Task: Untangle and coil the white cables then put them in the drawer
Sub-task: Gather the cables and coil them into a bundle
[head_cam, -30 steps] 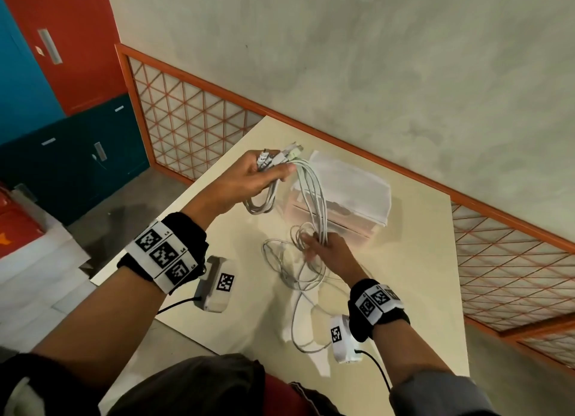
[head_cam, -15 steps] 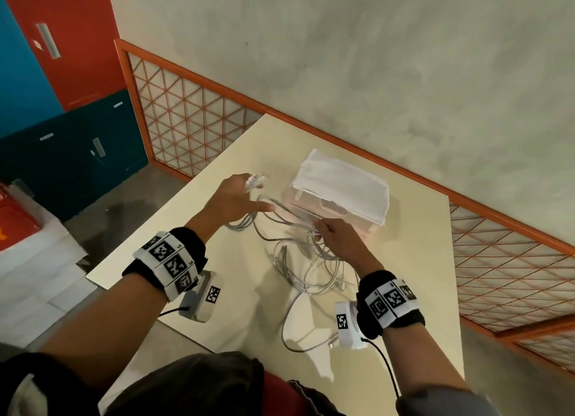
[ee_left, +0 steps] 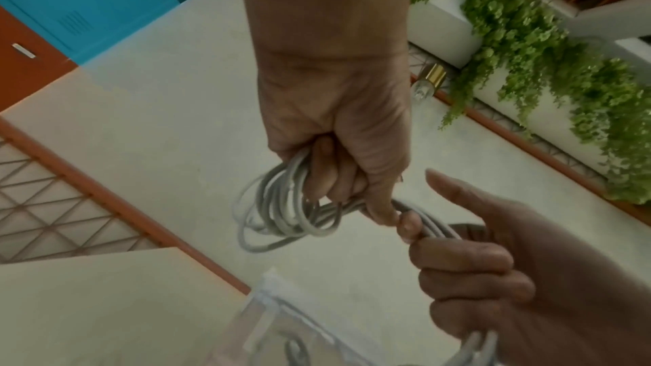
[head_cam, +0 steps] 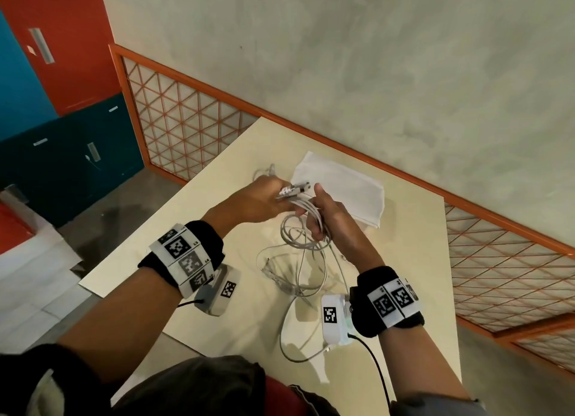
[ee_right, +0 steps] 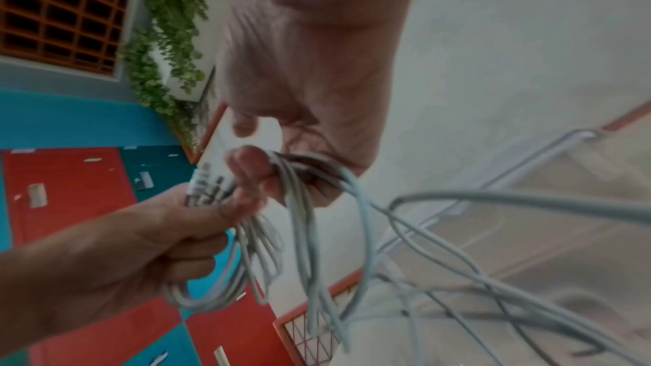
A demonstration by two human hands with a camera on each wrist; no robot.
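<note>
Several white cables are tangled, part lifted and part lying loose on the cream table. My left hand grips a small coil of them, and their plug ends stick out past the thumb. Right beside it, my right hand holds a bunch of strands that trail down to the tangle. The two hands touch over the table in front of the drawer box, a small translucent unit with a white top. Its front is hidden behind the hands.
The table stands against a grey wall with an orange lattice rail. Its left edge drops to the floor. Red, blue and teal lockers stand at the far left. A cable end lies near the table's front.
The hands were apart half a second ago. The left hand has come up and right with the coil. The right hand has slid up the strands to meet it.
</note>
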